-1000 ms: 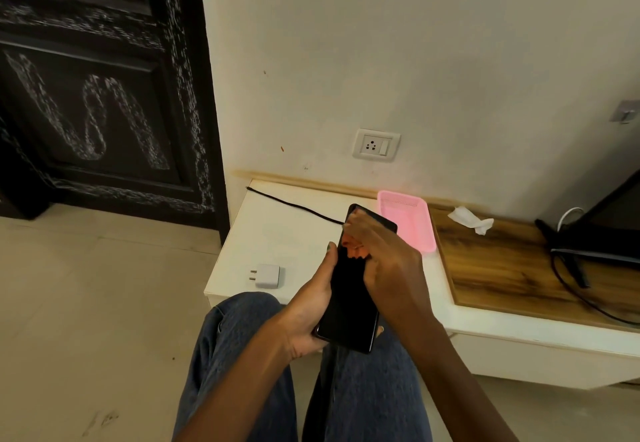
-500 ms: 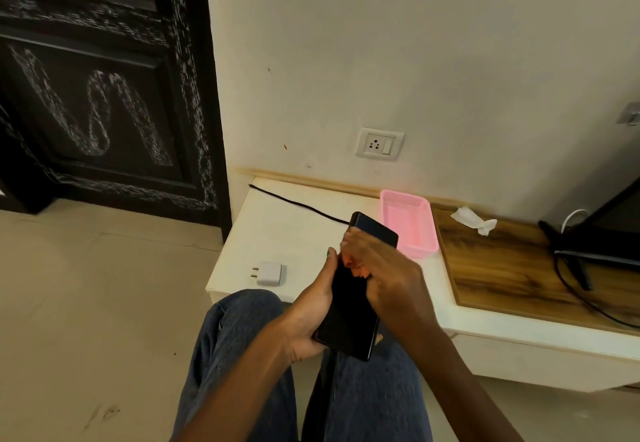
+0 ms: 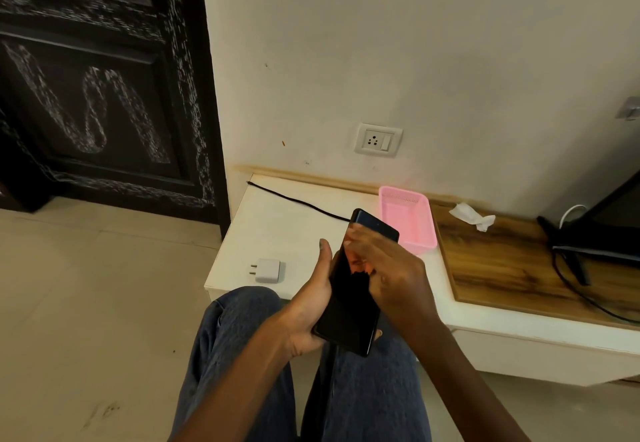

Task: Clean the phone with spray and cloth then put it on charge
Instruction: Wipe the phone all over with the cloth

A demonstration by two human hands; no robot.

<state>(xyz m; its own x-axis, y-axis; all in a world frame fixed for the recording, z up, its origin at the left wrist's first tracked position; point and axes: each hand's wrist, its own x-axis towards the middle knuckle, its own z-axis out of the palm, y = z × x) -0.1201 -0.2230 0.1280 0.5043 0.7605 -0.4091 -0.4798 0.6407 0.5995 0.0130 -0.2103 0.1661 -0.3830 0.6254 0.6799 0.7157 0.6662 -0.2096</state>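
Observation:
I hold a black phone (image 3: pixel 349 310) in my left hand (image 3: pixel 311 303) above my knees, screen up and its top end tilted away from me. My thumb lies along the phone's left edge. My right hand (image 3: pixel 394 275) lies over the upper half of the screen with its fingers bent. They press down a small orange piece (image 3: pixel 358 263) that looks like a cloth, mostly hidden under them. A white charger adapter (image 3: pixel 268 270) lies on the white table (image 3: pixel 277 230). A black cable (image 3: pixel 298 202) runs across the table behind the phone. No spray bottle is in view.
A wall socket (image 3: pixel 378 139) sits above the table. A pink tray (image 3: pixel 401 193) stands at the back, a crumpled white tissue (image 3: pixel 471 216) on the wooden top to its right. A dark screen with cables (image 3: pixel 606 233) fills the far right. A black door (image 3: pixel 97 95) is at left.
My right hand slid a little down the screen, then back toward the phone's top end. The phone stays in my left hand.

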